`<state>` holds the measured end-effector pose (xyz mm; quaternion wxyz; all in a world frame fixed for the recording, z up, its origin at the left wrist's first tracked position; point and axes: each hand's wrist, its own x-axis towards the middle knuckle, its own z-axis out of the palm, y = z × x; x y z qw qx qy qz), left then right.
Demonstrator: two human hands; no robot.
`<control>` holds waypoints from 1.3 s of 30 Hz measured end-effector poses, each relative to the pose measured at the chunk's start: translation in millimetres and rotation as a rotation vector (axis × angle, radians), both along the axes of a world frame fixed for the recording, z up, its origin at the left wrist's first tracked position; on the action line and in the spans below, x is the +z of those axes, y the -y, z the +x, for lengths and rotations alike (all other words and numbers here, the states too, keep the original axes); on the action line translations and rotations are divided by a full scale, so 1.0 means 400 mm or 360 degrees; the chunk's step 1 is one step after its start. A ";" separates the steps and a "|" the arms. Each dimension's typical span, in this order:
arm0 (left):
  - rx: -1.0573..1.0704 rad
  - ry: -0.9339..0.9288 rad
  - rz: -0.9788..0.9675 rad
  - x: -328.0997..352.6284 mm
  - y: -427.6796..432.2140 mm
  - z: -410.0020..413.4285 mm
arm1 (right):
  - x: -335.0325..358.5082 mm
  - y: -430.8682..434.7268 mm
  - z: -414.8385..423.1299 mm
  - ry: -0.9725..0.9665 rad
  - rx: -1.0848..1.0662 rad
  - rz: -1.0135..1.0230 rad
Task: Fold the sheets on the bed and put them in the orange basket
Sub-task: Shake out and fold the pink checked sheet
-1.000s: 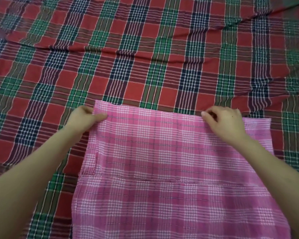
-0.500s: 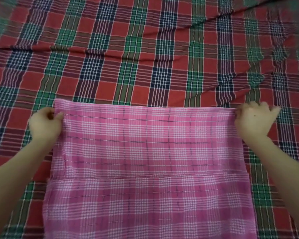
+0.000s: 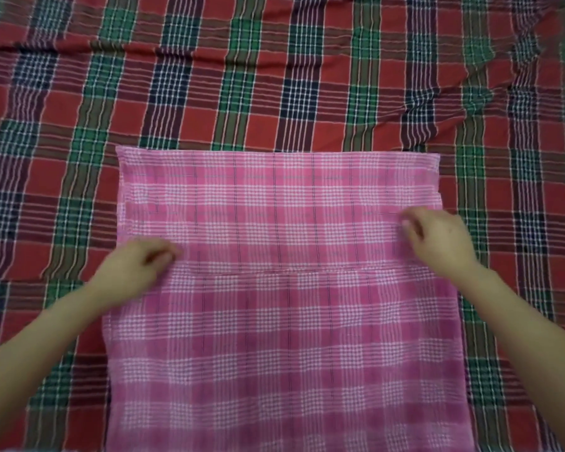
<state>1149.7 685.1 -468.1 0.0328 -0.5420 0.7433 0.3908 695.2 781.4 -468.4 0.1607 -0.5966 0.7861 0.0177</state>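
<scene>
Pink sheet (image 3: 284, 337): lying flat on the bed (image 3: 274, 93), far corners released.
Left grip (image 3: 137, 267), right grip (image 3: 437, 238): drawing nearward, fingers curled; I am not making out any hold.
Fold: laid; another due, I judge.

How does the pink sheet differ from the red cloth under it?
The pink sheet is pink and white; the red cloth is red, green and navy. The pink sheet is folded, a layer's edge crossing its middle; the red cloth spreads beyond the frame. The pink sheet lies smooth; the red cloth is wrinkled. Both are checked.
</scene>
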 end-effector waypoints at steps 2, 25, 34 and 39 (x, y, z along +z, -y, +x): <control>-0.0078 0.0111 0.0052 0.018 -0.054 0.022 | 0.012 -0.093 0.007 0.0078 -0.0040 0.0362; -0.0257 0.0632 -0.0653 0.020 -0.018 0.057 | 0.105 -0.103 0.025 -0.0077 -0.0437 0.0269; 0.0243 0.0444 -0.0684 0.111 -0.106 0.051 | 0.189 -0.164 0.070 -0.0054 -0.0620 -0.0099; 0.0710 0.0115 -0.0739 0.181 -0.039 0.084 | 0.321 -0.106 0.057 -0.0097 -0.0662 -0.0419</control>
